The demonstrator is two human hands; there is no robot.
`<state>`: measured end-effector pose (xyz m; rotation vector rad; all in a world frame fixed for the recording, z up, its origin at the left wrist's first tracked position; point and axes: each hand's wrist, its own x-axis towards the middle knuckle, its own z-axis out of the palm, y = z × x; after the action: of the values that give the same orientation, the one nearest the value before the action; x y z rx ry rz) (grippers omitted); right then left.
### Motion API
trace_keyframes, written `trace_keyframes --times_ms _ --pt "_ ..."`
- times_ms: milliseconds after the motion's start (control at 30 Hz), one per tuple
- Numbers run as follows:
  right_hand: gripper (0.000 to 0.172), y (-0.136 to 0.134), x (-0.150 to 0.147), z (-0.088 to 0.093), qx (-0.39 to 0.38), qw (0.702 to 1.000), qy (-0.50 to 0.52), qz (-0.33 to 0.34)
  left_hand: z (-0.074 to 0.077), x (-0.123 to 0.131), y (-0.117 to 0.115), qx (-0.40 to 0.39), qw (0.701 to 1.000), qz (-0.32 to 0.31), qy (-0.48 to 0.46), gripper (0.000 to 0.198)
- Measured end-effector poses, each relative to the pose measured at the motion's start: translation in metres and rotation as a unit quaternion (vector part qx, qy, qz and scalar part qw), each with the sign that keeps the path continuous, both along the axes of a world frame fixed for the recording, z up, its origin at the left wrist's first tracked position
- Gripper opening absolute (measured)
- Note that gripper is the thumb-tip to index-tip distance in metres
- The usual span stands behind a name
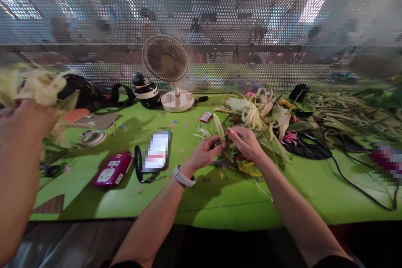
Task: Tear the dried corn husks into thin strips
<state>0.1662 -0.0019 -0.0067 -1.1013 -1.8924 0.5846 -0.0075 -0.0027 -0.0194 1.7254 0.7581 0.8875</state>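
My left hand (205, 153), with a white watch on its wrist, and my right hand (246, 142) meet over the green table (204, 201). Both pinch a narrow pale corn husk strip (219, 129) that stands up between the fingertips. Just behind lies a heap of corn husks (260, 113), green and yellowish. Under my hands are more scraps, among them yellow pieces (249, 171).
Another person's arm and hand (21, 125) at the left hold a bundle of husks (34, 86). A small white fan (166, 67), a black bag (84, 90), a tape roll (93, 137), a magenta device (112, 169), a phone (157, 150) and black cables (345, 176) lie around. A perforated metal screen stands behind.
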Motion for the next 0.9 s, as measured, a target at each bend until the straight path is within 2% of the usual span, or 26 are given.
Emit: trace_keyframes --times_ms 67,167,300,400,467,567,667,733,900 --pt "0.048 0.0 0.005 0.001 -0.058 0.997 -0.033 0.029 0.0 -0.001 0.002 0.002 1.0 0.028 -0.003 0.026" --pt "0.047 0.002 0.011 -0.002 -0.11 0.991 -0.024 0.069 -0.001 -0.003 0.003 -0.002 0.999 0.045 0.006 0.027" --pt "0.042 0.006 0.017 -0.004 -0.101 0.992 0.005 0.07 0.0 -0.004 0.003 -0.007 0.999 0.038 0.012 0.025" --pt "0.042 0.006 0.021 -0.001 -0.093 0.994 -0.011 0.057 0.002 -0.005 0.002 -0.011 0.999 0.028 0.015 0.024" --pt "0.037 0.005 0.021 0.002 -0.06 0.996 -0.042 0.043 0.001 -0.006 0.002 -0.008 0.999 0.019 0.028 0.024" --pt "0.025 0.004 0.015 0.003 0.04 0.996 -0.081 0.015 -0.002 -0.004 0.002 0.019 0.998 0.009 0.06 0.023" --pt "0.021 0.003 0.004 -0.002 0.121 0.99 -0.077 -0.009 -0.007 -0.002 0.002 0.053 0.992 0.013 0.115 0.021" --pt "0.021 0.003 -0.001 -0.005 0.145 0.987 -0.065 -0.026 -0.009 -0.001 0.003 0.064 0.988 0.016 0.138 0.022" --pt "0.022 0.001 -0.004 -0.005 0.175 0.977 -0.074 -0.098 -0.007 0.001 0.003 0.028 0.991 0.003 0.131 0.027"
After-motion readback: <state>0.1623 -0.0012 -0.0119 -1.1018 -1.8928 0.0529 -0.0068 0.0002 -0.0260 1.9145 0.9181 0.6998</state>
